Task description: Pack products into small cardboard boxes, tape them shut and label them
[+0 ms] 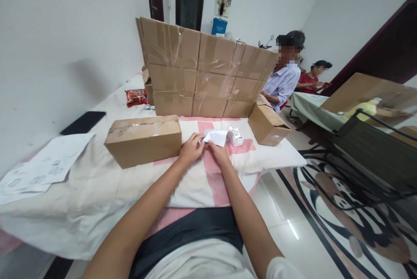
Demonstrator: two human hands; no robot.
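Observation:
A small white sheet of paper [217, 137] is held between my two hands above the cloth-covered table. My left hand [192, 146] is closed on its left end, with the fingertips pinched together. At its lower edge, my right hand [215, 149] grips the paper from below, the fingers partly hidden. Just right of the paper stands a white tape dispenser [235, 136]. To the left of my left hand lies a long closed cardboard box [145, 140].
A tall cardboard partition [208, 70] stands across the table. Another cardboard box [269, 120] sits at the right edge. A red snack packet [136, 96], a black phone-like slab [84, 123] and printed sheets [48, 162] lie left. A co-worker [283, 79] sits behind the partition.

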